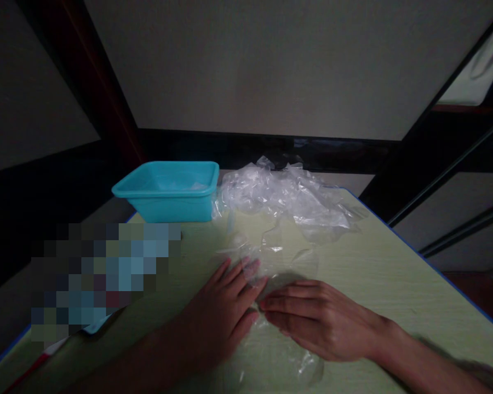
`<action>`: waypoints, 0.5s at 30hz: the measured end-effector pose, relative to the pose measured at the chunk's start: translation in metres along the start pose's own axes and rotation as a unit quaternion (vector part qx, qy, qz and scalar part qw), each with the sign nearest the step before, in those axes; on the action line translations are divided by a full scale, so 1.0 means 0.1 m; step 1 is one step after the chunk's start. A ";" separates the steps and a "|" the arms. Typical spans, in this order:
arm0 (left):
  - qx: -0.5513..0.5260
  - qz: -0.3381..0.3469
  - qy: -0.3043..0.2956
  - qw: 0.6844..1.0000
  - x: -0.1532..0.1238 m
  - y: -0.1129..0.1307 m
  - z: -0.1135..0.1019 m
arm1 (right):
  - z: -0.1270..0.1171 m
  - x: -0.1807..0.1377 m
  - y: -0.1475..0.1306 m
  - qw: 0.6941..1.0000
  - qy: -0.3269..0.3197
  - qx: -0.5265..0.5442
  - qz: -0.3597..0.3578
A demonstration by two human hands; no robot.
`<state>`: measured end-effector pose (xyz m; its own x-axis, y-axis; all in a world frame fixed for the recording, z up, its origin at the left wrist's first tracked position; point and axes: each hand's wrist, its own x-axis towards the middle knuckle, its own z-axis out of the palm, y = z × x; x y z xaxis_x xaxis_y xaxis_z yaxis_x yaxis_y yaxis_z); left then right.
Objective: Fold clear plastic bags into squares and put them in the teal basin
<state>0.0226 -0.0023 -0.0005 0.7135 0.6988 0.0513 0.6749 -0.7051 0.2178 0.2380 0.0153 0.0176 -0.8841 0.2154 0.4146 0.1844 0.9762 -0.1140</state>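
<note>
A thin clear plastic bag (273, 268) lies spread on the table in front of me, its lower part showing below my hands. My left hand (232, 295) rests flat on its left side with the fingers spread. From the right, my right hand (316, 314) reaches over the bag, its fingers pressed together and their tips at the plastic near my left thumb. The fingertips seem to pinch the bag, though the thumb is mostly hidden.
Behind the bag, a heap of crumpled clear plastic bags (279, 191) sits at the table's far edge. To its left stands a turquoise plastic basin (172, 208). A blurred-out item covers the left side of the pale green table (394, 295), which has blue edging.
</note>
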 end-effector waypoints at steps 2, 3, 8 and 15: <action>-0.003 0.010 0.006 1.000 -0.02 0.03 0.00 | 0.00 0.00 0.00 1.000 0.000 -0.005 -0.001; -0.008 0.017 0.012 1.000 -0.03 0.04 -0.01 | 0.00 0.00 -0.01 1.000 -0.001 -0.005 -0.001; -0.035 0.042 0.025 0.998 -0.04 0.07 -0.03 | 0.02 -0.01 -0.04 1.000 -0.008 0.013 0.002; -0.052 0.008 -0.012 0.999 -0.01 0.06 -0.05 | 0.04 0.00 -0.05 0.999 -0.016 0.039 0.001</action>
<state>0.0245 -0.0067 0.0053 0.7290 0.6838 0.0322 0.6412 -0.6985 0.3176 0.2350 0.0104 0.0147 -0.8975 0.2146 0.3852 0.1524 0.9707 -0.1857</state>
